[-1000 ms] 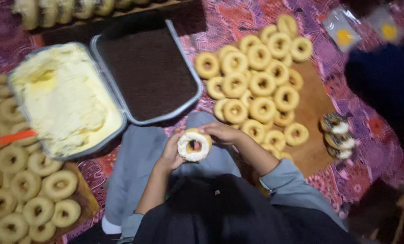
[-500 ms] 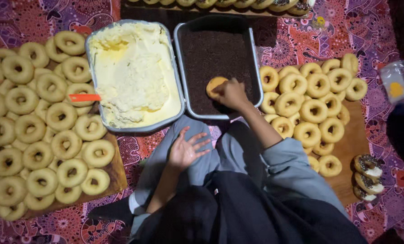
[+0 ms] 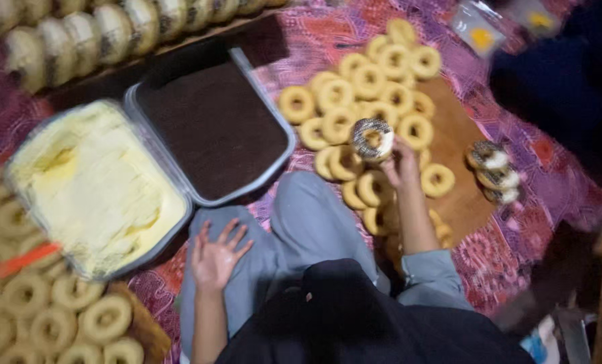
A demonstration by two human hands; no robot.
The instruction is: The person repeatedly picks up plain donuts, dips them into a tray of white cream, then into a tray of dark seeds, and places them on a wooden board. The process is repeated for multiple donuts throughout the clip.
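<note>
A purple patterned cloth on the floor, covered with doughnuts and two trays.

The right hand [image 3: 401, 164] pinches a sprinkle-coated doughnut [image 3: 372, 139] above the plain doughnuts [image 3: 355, 101] on the brown board [image 3: 457, 128]. The left hand [image 3: 215, 256] rests spread open on the knee. Best to hold it by the edges and keep it flat, so the topping stays on.

A patterned purple-and-red cloth [image 3: 328, 40] covers the floor. On it lie two metal trays side by side, one of pale cream [image 3: 92, 189], one of dark sprinkles [image 3: 213, 128], and wooden boards [image 3: 459, 135] bearing plain doughnuts [image 3: 355, 87].
</note>
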